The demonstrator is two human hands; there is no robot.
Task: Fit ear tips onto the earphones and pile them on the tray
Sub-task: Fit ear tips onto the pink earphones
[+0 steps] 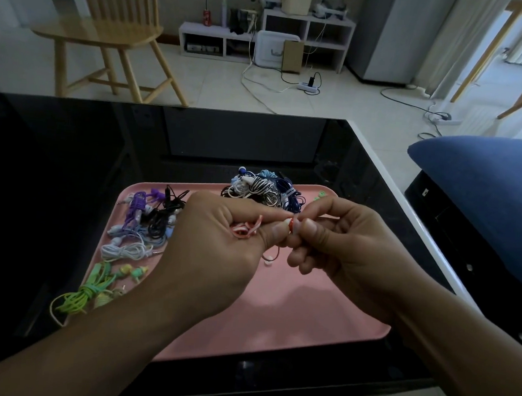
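Note:
A pink tray [291, 317] lies on the black table. Above its middle, my left hand [213, 250] grips a coiled pink-and-white earphone cable [246, 229] and pinches its earbud [288, 224] at the thumb tip. My right hand [337, 240] meets it from the right, thumb and forefinger pinching at the same earbud; whether an ear tip sits between them is hidden. A loose end of the cable [269, 258] hangs below my hands.
Bundled earphones lie on the tray: purple, black and pale blue ones [147, 220] at left, green ones [98, 291] at the front-left corner, a dark blue, white and black pile [263, 190] at the back. Small green ear tips [319, 195] lie near the back-right rim. A blue cushion [486, 182] sits right.

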